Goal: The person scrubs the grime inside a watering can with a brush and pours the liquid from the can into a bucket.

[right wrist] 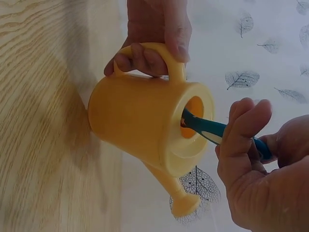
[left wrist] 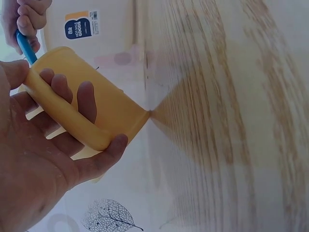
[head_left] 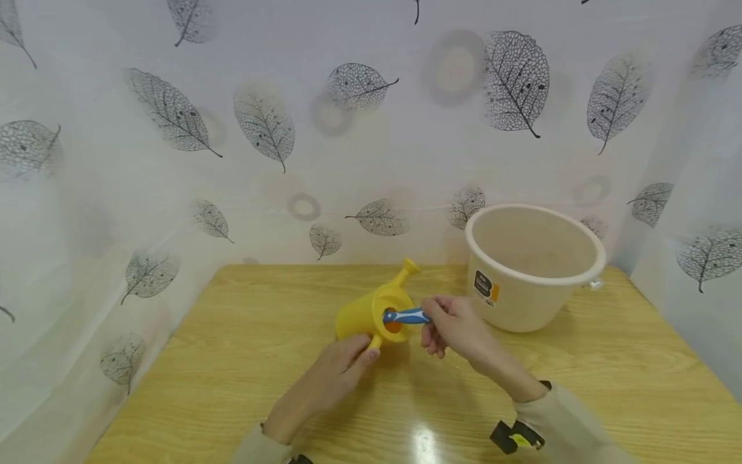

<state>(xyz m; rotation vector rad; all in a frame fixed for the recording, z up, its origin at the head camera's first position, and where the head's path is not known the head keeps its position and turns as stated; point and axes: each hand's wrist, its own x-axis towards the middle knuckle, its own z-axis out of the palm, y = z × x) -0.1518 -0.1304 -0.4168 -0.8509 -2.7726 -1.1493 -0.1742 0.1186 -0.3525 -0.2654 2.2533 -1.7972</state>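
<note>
A yellow toy watering can point(head_left: 358, 316) is tilted, its open top facing the right hand and the lower edge of its base touching the table. My left hand point(head_left: 336, 370) curls its fingers round the can's loop handle point(left wrist: 63, 111). The right hand point(head_left: 458, 328) pinches a slim blue-and-white handled tool point(head_left: 413, 316) between thumb and fingers. That tool's far end goes through the round opening point(right wrist: 195, 108) and is hidden inside the can, so its kind does not show. The can's spout point(head_left: 401, 274) points up and away in the head view.
On the right of the wood-grain table point(head_left: 261, 309) stands a large cream bucket point(head_left: 513, 299) with a label, just beyond the right hand. A pale curtain point(head_left: 377, 161) printed with leaves hangs behind the table and along its sides.
</note>
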